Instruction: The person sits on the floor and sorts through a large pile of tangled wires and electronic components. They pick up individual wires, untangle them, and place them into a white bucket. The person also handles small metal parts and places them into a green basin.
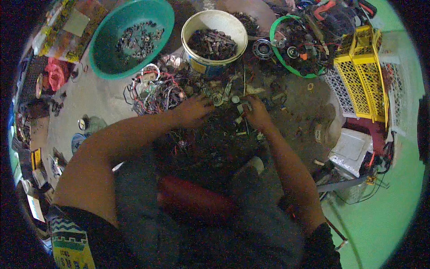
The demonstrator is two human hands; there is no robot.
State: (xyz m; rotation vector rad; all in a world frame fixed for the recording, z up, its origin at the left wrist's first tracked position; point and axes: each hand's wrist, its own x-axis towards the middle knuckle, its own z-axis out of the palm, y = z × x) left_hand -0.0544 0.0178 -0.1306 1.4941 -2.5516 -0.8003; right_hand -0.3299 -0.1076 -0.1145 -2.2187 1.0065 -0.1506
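My left hand reaches over a dark heap of small scrap parts, palm down. Its fingertips are beside a round metal part, and blur hides whether they grip anything. My right hand is bent at the right side of the heap, by a small pale piece and a thin straight rod. Whether it holds either cannot be made out. Between the hands lies a whitish round disc. A tangle of coloured wires lies left of my left hand.
Beyond the heap stand a green basin of small metal parts, a white bucket of dark scrap and a green-rimmed container. A yellow plastic basket and a silvery box are at right. A red bag lies left.
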